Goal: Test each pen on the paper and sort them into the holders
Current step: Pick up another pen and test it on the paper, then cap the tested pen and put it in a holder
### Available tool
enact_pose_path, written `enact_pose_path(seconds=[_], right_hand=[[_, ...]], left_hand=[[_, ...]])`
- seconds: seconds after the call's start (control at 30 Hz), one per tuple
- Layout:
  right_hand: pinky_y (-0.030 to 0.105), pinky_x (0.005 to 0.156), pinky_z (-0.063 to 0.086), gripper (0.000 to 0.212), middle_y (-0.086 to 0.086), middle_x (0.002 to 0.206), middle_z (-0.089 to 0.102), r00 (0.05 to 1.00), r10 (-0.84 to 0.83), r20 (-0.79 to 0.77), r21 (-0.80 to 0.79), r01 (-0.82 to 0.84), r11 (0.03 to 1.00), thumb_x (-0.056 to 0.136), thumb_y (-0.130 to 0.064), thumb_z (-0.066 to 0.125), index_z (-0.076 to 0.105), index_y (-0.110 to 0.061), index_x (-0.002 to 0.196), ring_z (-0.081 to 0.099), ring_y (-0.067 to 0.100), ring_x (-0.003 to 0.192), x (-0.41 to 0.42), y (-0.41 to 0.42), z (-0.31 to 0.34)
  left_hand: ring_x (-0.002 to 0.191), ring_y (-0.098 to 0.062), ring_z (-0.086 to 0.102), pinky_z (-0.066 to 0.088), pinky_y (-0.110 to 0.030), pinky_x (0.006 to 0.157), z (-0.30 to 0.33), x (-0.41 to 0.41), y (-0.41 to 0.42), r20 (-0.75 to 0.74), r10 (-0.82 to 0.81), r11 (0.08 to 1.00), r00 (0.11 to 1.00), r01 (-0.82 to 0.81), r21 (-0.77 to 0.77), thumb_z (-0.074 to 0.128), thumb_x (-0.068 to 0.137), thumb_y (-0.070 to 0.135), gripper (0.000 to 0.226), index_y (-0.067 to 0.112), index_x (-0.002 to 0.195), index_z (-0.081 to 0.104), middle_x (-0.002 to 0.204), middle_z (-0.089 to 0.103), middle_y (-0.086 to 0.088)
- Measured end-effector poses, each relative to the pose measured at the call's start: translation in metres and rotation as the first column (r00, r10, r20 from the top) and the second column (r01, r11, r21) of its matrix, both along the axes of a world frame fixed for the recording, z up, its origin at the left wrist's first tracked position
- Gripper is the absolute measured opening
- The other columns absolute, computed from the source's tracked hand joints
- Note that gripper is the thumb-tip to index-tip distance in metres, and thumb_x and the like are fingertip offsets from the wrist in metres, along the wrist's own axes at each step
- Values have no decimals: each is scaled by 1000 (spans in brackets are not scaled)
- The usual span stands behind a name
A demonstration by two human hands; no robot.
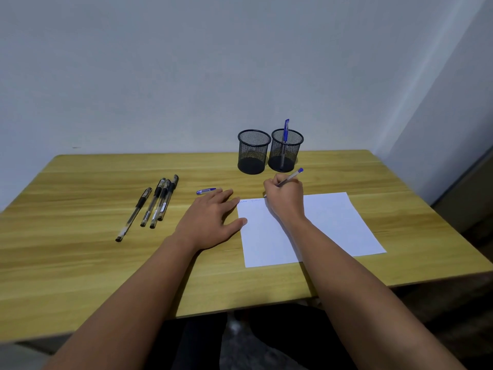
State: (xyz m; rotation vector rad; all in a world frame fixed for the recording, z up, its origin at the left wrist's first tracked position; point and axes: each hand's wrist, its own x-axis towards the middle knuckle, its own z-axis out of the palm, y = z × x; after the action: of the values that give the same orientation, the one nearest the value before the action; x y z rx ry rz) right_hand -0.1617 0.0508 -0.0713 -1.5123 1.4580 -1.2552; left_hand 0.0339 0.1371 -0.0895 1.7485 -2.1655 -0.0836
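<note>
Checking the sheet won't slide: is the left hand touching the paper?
Touching. The head view shows the left hand lying flat, its fingertips and thumb overlapping the left edge of the paper, no gap visible.

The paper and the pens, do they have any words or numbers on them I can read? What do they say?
Nothing here can be read for sure.
Paper: faint blue scribbles near its top left corner, too small and pale to read.
Black pens: white labels on some barrels, too blurred to read.
Blue cap, blue pen in the right hand, the pen in the right holder: no text visible.
</note>
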Motion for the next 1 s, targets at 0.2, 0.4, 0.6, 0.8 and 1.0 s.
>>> enact_pose_path(seconds=[0.2,0.4,0.6,0.8,1.0], right_hand=[[23,53,49,33,12,60,46,987,-40,156,78,28,997,94,-6,64,48,-7,65,52,16,54,-3,-6,4],[23,38,41,43,3,51,55,958,113,263,197,-167,966,101,-24,75,50,-11,68,53,15,43,-3,0,17],[7,53,42,49,-5,49,42,967,197,164,70,-210,975,97,-15,79,45,-11,61,46,-1,44,-11,14,37],[20,47,39,31,5,73,73,950,219,223,147,-255,956,103,-30,69,77,-1,95,56,8,51,-22,27,57],[23,50,49,11,5,76,74,941,241,236,126,-275,953,100,-21,73,71,-12,92,62,10,55,-21,32,51]], left_hand=[[152,-18,24,25,-41,120,1,0,0,4,0,1000,1000,0,1,38,89,74,74,33,150,46,162,35,7],[151,-18,26,27,-41,121,1,0,0,-32,-4,1000,999,4,0,37,87,76,77,31,148,49,161,37,5],[136,-17,47,44,-43,105,5,2,7,-79,-22,992,997,12,-124,54,85,72,64,31,133,64,147,54,5],[115,-25,53,47,-44,91,25,18,5,-58,158,942,986,-168,-290,62,94,40,37,21,126,69,125,66,1],[116,-31,55,47,-48,98,33,37,-5,200,291,957,936,-283,-71,51,99,33,34,22,127,68,131,62,-3]])
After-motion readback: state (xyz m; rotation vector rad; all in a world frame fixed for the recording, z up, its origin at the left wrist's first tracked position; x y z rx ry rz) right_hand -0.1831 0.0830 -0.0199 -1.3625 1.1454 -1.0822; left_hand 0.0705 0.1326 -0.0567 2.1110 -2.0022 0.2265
